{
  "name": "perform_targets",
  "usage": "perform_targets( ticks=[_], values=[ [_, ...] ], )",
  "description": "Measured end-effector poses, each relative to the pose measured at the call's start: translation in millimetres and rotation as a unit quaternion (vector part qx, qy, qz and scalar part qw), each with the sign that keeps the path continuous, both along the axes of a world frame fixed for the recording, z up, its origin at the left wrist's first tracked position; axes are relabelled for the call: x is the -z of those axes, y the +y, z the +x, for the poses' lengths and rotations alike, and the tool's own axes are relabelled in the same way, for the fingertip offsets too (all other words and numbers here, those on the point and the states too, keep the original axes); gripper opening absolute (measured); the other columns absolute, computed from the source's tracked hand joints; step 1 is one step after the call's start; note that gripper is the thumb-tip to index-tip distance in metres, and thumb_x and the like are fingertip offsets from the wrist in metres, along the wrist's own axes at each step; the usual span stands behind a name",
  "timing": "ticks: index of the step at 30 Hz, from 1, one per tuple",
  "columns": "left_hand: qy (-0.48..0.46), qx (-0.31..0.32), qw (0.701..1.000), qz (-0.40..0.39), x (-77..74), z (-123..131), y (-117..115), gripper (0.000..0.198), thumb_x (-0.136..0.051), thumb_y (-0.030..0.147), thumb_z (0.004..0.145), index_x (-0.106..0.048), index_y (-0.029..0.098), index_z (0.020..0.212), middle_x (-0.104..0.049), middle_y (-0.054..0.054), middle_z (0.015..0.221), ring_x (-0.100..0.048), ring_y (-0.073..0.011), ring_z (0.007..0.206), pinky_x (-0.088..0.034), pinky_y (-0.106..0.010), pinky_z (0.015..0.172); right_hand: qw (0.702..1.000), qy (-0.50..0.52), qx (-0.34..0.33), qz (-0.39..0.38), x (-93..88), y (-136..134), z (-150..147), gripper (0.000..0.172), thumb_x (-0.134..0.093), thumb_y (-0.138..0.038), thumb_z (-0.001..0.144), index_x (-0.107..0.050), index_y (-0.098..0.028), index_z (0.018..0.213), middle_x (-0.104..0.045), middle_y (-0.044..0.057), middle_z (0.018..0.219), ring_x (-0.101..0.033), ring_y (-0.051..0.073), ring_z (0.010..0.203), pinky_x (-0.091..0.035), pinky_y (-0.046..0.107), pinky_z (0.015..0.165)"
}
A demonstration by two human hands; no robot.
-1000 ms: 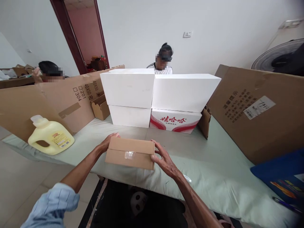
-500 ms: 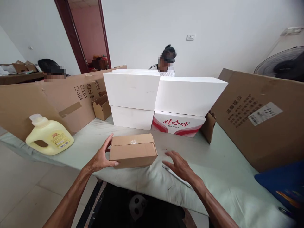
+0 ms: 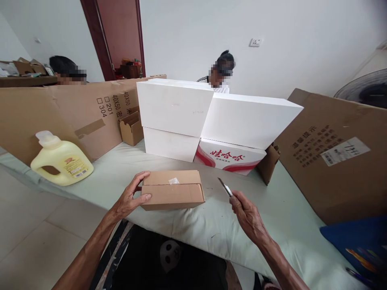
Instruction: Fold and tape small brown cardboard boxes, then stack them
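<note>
A small brown cardboard box (image 3: pixel 173 195) rests near the front edge of the table, its top flaps closed with a short piece of clear tape (image 3: pixel 174 181) across the seam. My left hand (image 3: pixel 133 195) grips the box's left end, thumb on the near part and fingers behind. To the right of the box, my right hand (image 3: pixel 245 209) is closed around a utility knife (image 3: pixel 226 189). Its blade is out and points up and left, apart from the box.
White boxes (image 3: pixel 177 108) stand stacked behind, with a red-and-white carton (image 3: pixel 229 157) below one. A yellow jug (image 3: pixel 65 163) stands left. Large cardboard sheets (image 3: pixel 102 117) and a brown carton (image 3: pixel 338 173) flank the table (image 3: pixel 290 225). Two people sit beyond.
My right hand has picked up the utility knife from the cloth and raised it, blade forward. The left hand still holds the cardboard box. The camera view has shifted slightly.
</note>
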State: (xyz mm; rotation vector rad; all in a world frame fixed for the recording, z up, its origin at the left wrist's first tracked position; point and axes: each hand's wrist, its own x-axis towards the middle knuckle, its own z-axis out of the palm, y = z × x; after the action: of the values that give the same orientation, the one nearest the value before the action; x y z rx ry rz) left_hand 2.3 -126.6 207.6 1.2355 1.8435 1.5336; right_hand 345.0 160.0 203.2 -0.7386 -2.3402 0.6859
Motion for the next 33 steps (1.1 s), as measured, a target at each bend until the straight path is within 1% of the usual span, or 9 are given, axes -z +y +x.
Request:
perform_targets(
  ticks=[2, 4, 7, 11, 16, 20, 23, 27, 33],
  values=[
    [0.018, -0.008, 1.000, 0.007, 0.4, 1.7, -2.0, 0.066, -0.079, 0.051, 0.093, -0.061, 0.030, 0.152, -0.047, -0.014, 0.172, -0.046, -0.0401, 0.159, -0.055, -0.043, 0.116, 0.996, -0.019, -0.082, 0.031, -39.1, -19.5, -19.0, 0.032, -0.043, -0.049, 0.116, -0.067, -0.027, 0.111, -0.072, 0.004, 0.092, -0.067, 0.019, 0.078, -0.053, 0.032, 0.071],
    [0.033, -0.012, 0.999, 0.008, 0.9, 3.1, -3.9, 0.063, -0.081, 0.049, 0.092, -0.064, 0.030, 0.149, -0.045, -0.014, 0.173, -0.040, -0.0404, 0.163, -0.055, -0.043, 0.115, 0.983, -0.051, -0.162, 0.064, -68.0, -39.4, -38.9, 0.031, -0.042, -0.044, 0.118, -0.067, -0.026, 0.113, -0.073, 0.005, 0.096, -0.068, 0.019, 0.082, -0.050, 0.031, 0.074],
    [0.044, -0.005, 0.999, 0.007, 1.2, 5.3, -6.9, 0.064, -0.081, 0.046, 0.091, -0.063, 0.030, 0.150, -0.044, -0.014, 0.173, -0.038, -0.0396, 0.165, -0.055, -0.044, 0.116, 0.965, -0.088, -0.222, 0.110, -89.4, -57.5, -64.6, 0.031, -0.040, -0.039, 0.119, -0.067, -0.024, 0.113, -0.073, 0.005, 0.095, -0.067, 0.018, 0.080, -0.044, 0.030, 0.071],
    [0.042, -0.001, 0.999, 0.002, 1.2, 8.4, -10.1, 0.067, -0.082, 0.045, 0.090, -0.062, 0.031, 0.153, -0.043, -0.014, 0.175, -0.040, -0.0386, 0.164, -0.054, -0.045, 0.118, 0.945, -0.113, -0.250, 0.179, -96.1, -58.2, -85.6, 0.033, -0.039, -0.034, 0.120, -0.069, -0.022, 0.110, -0.072, 0.005, 0.096, -0.062, 0.016, 0.076, -0.035, 0.029, 0.067],
    [0.035, -0.004, 0.999, 0.004, 1.0, 11.2, -11.2, 0.069, -0.083, 0.044, 0.089, -0.061, 0.031, 0.153, -0.044, -0.013, 0.175, -0.037, -0.0391, 0.166, -0.053, -0.045, 0.118, 0.932, -0.130, -0.251, 0.229, -102.9, -53.0, -95.5, 0.038, -0.038, -0.034, 0.120, -0.070, -0.021, 0.103, -0.070, 0.004, 0.093, -0.058, 0.015, 0.072, -0.026, 0.031, 0.063],
    [0.001, -0.019, 1.000, 0.024, 2.3, 14.7, -9.8, 0.075, -0.087, 0.043, 0.085, -0.055, 0.029, 0.152, -0.046, -0.016, 0.174, -0.046, -0.0388, 0.160, -0.053, -0.046, 0.116, 0.923, -0.148, -0.257, 0.245, -109.1, -51.6, -97.5, 0.042, -0.037, -0.037, 0.121, -0.070, -0.021, 0.100, -0.068, 0.004, 0.091, -0.055, 0.014, 0.070, -0.022, 0.032, 0.062],
    [-0.036, -0.045, 0.997, 0.048, 5.1, 17.1, -7.9, 0.072, -0.091, 0.043, 0.081, -0.052, 0.027, 0.140, -0.048, -0.019, 0.173, -0.051, -0.0394, 0.156, -0.054, -0.047, 0.112, 0.916, -0.165, -0.256, 0.260, -111.4, -50.4, -98.7, 0.044, -0.036, -0.039, 0.121, -0.070, -0.020, 0.099, -0.068, 0.004, 0.091, -0.054, 0.014, 0.069, -0.020, 0.032, 0.062],
    [-0.045, -0.053, 0.996, 0.052, 5.5, 18.1, -7.0, 0.059, -0.092, 0.042, 0.077, -0.052, 0.027, 0.119, -0.049, -0.019, 0.172, -0.052, -0.0392, 0.154, -0.053, -0.047, 0.110, 0.911, -0.175, -0.255, 0.272, -114.1, -49.9, -102.4, 0.041, -0.039, -0.036, 0.120, -0.070, -0.020, 0.099, -0.069, 0.004, 0.091, -0.053, 0.014, 0.070, -0.019, 0.033, 0.062],
    [-0.035, -0.054, 0.997, 0.038, 0.5, 18.8, -7.8, 0.051, -0.089, 0.048, 0.080, -0.055, 0.026, 0.111, -0.049, -0.019, 0.172, -0.054, -0.0394, 0.152, -0.054, -0.047, 0.110, 0.897, -0.191, -0.250, 0.310, -123.9, -57.9, -114.4, 0.036, -0.047, -0.032, 0.119, -0.068, -0.020, 0.092, -0.067, 0.003, 0.084, -0.045, 0.013, 0.064, -0.014, 0.035, 0.062]
  ],
)
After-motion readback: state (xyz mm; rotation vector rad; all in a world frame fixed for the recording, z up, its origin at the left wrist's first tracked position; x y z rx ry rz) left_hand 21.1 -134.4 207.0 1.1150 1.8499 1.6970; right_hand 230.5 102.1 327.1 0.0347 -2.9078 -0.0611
